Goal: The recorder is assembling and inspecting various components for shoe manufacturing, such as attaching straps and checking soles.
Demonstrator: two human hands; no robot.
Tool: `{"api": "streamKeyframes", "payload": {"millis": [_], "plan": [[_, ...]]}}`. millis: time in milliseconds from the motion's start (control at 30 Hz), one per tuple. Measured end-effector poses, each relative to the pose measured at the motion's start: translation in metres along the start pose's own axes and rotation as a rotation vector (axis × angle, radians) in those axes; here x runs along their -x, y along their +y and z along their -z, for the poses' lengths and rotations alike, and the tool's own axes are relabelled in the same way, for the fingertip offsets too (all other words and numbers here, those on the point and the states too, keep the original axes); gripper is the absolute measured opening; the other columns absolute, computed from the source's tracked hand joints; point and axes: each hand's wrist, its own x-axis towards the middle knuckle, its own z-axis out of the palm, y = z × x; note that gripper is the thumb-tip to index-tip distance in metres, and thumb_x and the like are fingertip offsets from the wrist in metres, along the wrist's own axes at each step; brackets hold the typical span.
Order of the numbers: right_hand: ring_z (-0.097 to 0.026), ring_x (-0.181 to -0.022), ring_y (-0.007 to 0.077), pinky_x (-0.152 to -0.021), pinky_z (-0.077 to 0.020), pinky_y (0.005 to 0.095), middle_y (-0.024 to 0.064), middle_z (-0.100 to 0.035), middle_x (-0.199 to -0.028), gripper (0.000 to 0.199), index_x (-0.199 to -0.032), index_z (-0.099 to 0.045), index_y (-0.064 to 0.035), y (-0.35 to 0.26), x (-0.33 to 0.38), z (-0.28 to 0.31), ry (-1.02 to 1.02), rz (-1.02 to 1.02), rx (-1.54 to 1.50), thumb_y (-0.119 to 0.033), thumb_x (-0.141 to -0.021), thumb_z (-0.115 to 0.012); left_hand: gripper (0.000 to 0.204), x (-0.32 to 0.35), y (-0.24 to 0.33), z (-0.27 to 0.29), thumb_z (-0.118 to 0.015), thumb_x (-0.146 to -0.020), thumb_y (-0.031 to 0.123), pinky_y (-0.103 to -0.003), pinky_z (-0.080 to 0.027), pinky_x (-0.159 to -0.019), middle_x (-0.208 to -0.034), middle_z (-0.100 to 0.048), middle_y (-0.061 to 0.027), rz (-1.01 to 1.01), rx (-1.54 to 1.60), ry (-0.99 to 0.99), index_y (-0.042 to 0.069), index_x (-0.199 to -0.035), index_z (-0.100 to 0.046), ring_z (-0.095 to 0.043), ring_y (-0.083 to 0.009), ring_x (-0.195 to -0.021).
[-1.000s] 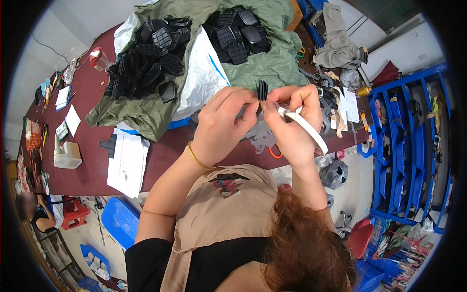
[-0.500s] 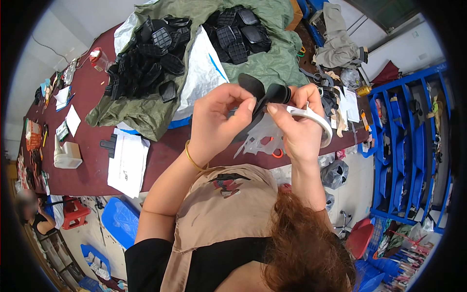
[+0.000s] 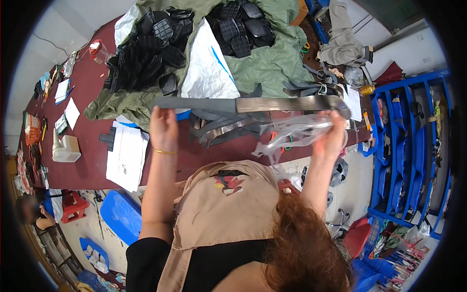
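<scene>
A long flat strap [image 3: 204, 104] is stretched level between my two hands over the table. Its left half is dull grey and its right half is shiny brownish. My left hand [image 3: 164, 129] is closed on the grey end, fingers up at the strap. At the other end, my right hand [image 3: 329, 135] grips the shiny part. Translucent whitish strips [image 3: 292, 132] hang beside the right hand, and a pale ring's edge shows at its outer side. Just below the held strap, a loose pile of similar straps [image 3: 221, 127] lies on the dark red table [image 3: 160, 165].
Black ribbed pads [image 3: 138, 63] are heaped on green and white sheeting [image 3: 206, 78] at the back. Papers [image 3: 126, 160] and a white bottle [image 3: 66, 148] are on the left. Blue shelving [image 3: 406, 146] stands right. A person [image 3: 36, 214] is at the far left.
My hands have moved apart, left hand to the left and right hand to the right. The dark strap bunched between them is now drawn out straight. The strap pile on the table has come into view.
</scene>
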Motion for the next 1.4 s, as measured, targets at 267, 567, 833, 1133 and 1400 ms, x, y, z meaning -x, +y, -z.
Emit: {"api": "streamKeyframes", "payload": {"millis": [267, 567, 833, 1133, 1400], "plan": [[-0.060, -0.080, 0.0159, -0.071, -0.0493, 0.0297, 0.0046, -0.061, -0.087, 0.020, -0.093, -0.054, -0.0068, -0.047, -0.034, 0.000, -0.107, 0.241, 0.111, -0.007, -0.077, -0.066, 0.021, -0.021, 0.128, 0.036, -0.045, -0.094, 0.020, -0.030, -0.052, -0.077, -0.096, -0.063, -0.0084, -0.337, -0.078, 0.038, 0.002, -0.097, -0.056, -0.060, -0.0186, -0.086], [-0.051, -0.081, 0.0168, -0.072, -0.0450, 0.0303, 0.0107, -0.055, -0.094, 0.023, -0.084, -0.042, -0.0067, 0.139, -0.008, -0.016, -0.453, 0.436, 1.102, -0.008, -0.077, -0.064, 0.009, 0.037, 0.099, -0.014, -0.059, -0.089, 0.019, -0.023, -0.045, -0.063, -0.082, -0.058, 0.0014, -0.646, -0.465, -0.056, 0.011, -0.089, -0.054, -0.055, -0.0082, -0.072], [-0.059, -0.066, 0.0144, -0.057, -0.0464, 0.0276, 0.0110, -0.063, -0.089, 0.027, -0.077, -0.041, -0.0045, 0.128, 0.088, -0.067, -0.897, 0.179, 0.726, -0.004, -0.077, -0.068, 0.009, 0.091, 0.018, -0.063, -0.061, -0.087, 0.011, -0.017, -0.039, -0.061, -0.078, -0.053, 0.0042, -0.712, -0.937, -0.424, 0.004, -0.091, -0.055, -0.045, -0.0014, -0.070], [-0.057, -0.064, 0.0076, -0.052, -0.0439, 0.0217, 0.0135, -0.065, -0.085, 0.029, -0.076, -0.037, -0.0046, 0.054, 0.074, -0.091, -0.689, 0.507, 0.627, 0.003, -0.079, -0.065, 0.019, 0.148, -0.033, -0.101, -0.063, -0.083, 0.002, -0.018, -0.046, -0.073, -0.092, -0.064, -0.0032, -0.166, -0.731, -0.733, 0.000, -0.102, -0.063, -0.058, -0.0062, -0.082], [-0.054, -0.059, 0.0052, -0.049, -0.0421, 0.0205, 0.0120, -0.067, -0.081, 0.031, -0.077, -0.036, -0.0054, 0.044, 0.083, -0.090, -0.696, 0.495, 0.686, 0.002, -0.079, -0.065, 0.021, 0.150, -0.029, -0.101, -0.064, -0.077, -0.004, -0.021, -0.048, -0.068, -0.088, -0.064, -0.0085, -0.657, -0.945, -0.848, 0.001, -0.097, -0.065, -0.061, -0.0115, -0.078]]}}
